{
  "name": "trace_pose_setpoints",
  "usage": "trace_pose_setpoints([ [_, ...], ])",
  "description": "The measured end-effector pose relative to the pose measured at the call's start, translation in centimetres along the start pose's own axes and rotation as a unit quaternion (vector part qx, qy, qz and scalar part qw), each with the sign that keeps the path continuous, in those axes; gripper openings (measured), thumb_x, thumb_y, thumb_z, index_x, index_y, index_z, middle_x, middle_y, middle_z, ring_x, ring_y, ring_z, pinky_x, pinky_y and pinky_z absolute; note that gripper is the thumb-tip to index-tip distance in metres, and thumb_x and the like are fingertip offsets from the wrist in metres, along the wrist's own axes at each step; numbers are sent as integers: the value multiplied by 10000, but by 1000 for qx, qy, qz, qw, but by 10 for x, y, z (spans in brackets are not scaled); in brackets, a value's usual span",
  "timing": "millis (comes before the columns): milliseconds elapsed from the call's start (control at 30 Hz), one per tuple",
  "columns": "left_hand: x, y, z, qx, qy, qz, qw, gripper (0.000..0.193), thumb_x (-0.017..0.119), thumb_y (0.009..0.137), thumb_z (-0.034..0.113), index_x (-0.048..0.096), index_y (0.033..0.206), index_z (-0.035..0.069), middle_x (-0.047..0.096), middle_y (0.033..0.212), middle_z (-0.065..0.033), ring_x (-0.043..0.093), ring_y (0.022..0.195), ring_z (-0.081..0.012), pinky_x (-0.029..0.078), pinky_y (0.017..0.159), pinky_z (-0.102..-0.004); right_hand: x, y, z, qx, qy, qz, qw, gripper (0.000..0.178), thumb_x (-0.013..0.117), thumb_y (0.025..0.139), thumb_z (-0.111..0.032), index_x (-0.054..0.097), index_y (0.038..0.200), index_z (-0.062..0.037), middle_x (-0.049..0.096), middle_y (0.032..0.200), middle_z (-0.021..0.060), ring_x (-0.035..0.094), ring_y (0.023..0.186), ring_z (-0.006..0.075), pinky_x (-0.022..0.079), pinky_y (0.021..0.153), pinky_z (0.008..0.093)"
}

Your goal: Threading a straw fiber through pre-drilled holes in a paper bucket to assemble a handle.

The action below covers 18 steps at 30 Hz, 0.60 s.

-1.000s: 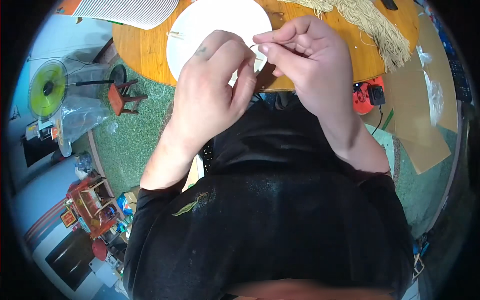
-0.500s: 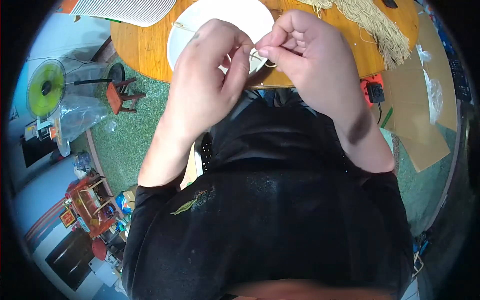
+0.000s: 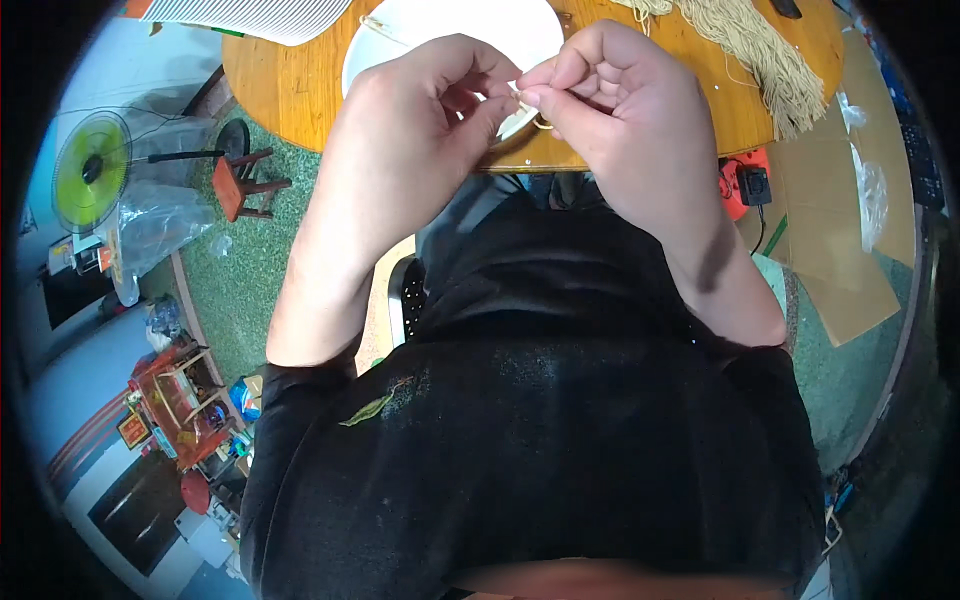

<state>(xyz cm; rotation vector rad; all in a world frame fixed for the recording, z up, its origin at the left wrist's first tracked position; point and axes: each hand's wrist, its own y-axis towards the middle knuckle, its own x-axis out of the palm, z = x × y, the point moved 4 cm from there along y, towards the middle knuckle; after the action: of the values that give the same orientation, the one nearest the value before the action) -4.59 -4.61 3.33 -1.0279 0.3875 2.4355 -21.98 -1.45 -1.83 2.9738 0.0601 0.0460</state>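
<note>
My left hand (image 3: 415, 140) and my right hand (image 3: 635, 115) meet fingertip to fingertip over the near edge of a round white dish (image 3: 480, 18). Both pinch a thin beige string (image 3: 543, 125), whose loose end hangs below the right fingers. Most of what lies between the fingertips is hidden. On the dish's left side rests another bit of string (image 3: 378, 27), partly behind my left hand. A bundle of beige strings (image 3: 765, 65) lies to the right of my right hand, its loose ends near the table's edge.
The dish stands on a round wooden table (image 3: 290, 90). A white ridged tray with an orange edge (image 3: 255, 18) is at the far left. Beyond the table are a small wooden stool (image 3: 235, 185), a green fan (image 3: 92, 170) and flattened cardboard (image 3: 825, 220).
My left hand has turned slightly, and its fingertips have shifted right against those of my right hand. The dish appears a little farther right. The right hand has hardly moved.
</note>
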Motion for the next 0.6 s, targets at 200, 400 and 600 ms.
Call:
trace_pose_setpoints([
  [200, 2, -4, -10, 23, -41, 45, 998, 137, 781, 986, 39, 749, 1113, -3, 763, 964, -13, 691, 819, -76, 567, 766, -237, 2, -1, -4, -44, -22, 7, 999, 112, 702, 1001, 59, 608, 985, 0, 787, 1010, 103, 756, 952, 117, 596, 870, 242],
  [400, 2, -9, -4, 59, 12, 106, 993, 198, 771, 962, 7, 772, 1160, 14, 791, 958, -32, 731, 826, -91, 582, 753, -246, 6, -2, -10, -49, -66, 39, 996, 107, 710, 998, 52, 615, 995, 2, 794, 995, 91, 759, 924, 108, 597, 836, 237],
  [600, 3, -12, -3, 212, 126, 204, 947, 325, 806, 840, 6, 794, 1151, 100, 775, 915, -71, 771, 804, -211, 608, 711, -299, 3, 0, -49, 40, -130, 28, 990, 100, 716, 961, 41, 618, 966, 21, 708, 827, 97, 717, 746, 152, 545, 674, 284],
])
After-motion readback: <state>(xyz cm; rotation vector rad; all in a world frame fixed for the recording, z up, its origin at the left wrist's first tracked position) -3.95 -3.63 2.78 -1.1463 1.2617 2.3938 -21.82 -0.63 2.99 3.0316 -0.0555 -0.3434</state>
